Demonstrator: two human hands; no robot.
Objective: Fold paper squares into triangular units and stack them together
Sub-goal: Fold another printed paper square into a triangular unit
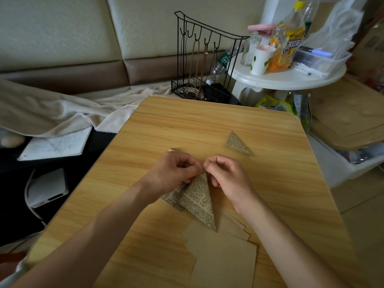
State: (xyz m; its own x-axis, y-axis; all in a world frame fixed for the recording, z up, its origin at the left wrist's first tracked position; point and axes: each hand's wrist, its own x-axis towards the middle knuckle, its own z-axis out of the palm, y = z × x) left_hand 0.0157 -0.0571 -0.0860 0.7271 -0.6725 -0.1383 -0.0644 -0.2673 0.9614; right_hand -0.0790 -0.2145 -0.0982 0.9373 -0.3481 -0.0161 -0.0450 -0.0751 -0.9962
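Wooden worktop, left hand and right hand pinching the apex of a newsprint paper sheet mid-worktop, finished triangular unit beyond the sheet, plain paper squares nearer than it.

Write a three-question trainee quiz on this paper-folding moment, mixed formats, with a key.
1. True or false: the left hand and right hand both pinch the top corner of the printed paper being folded.
2. Multiple choice: the finished triangular unit lies
A. under the left hand
B. apart on the wooden table, beyond the right hand
C. on the stack of plain brown sheets
3. Fill in: the plain brown sheets lie ___ to the person than the paper being folded.

Key: 1 true; 2 B; 3 nearer
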